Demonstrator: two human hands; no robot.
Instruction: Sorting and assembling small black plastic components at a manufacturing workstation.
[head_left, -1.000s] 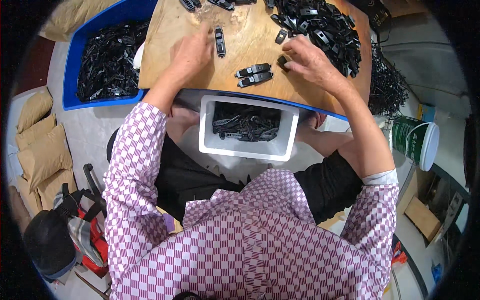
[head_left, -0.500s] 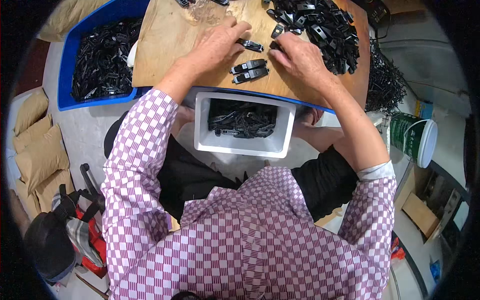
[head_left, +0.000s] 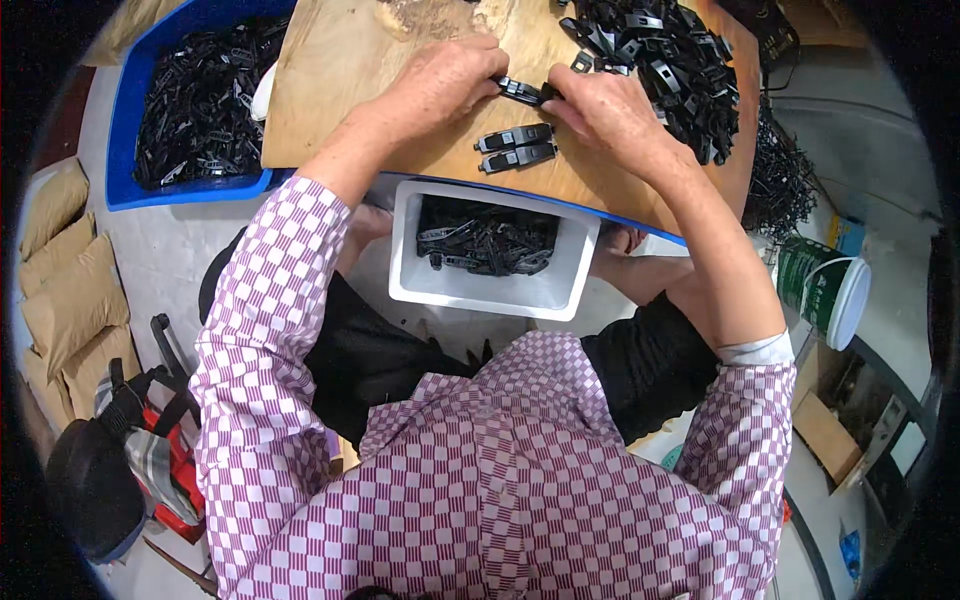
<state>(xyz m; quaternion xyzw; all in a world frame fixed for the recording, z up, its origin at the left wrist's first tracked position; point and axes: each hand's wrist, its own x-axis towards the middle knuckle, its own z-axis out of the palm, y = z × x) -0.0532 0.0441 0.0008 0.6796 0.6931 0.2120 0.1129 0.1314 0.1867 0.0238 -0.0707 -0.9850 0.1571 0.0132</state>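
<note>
The left hand [head_left: 455,75] and right hand [head_left: 605,110] had drawn together over the worktop [head_left: 350,60]: the elongated black part [head_left: 520,91], its left end pinched in the left fingers, appeared to meet the small dark piece [head_left: 549,94] pinched in the right, so both hands engaged one join. One second earlier the part lay beside the left hand, well apart from the right; two similar parts [head_left: 516,147] remained paired nearby.
</note>
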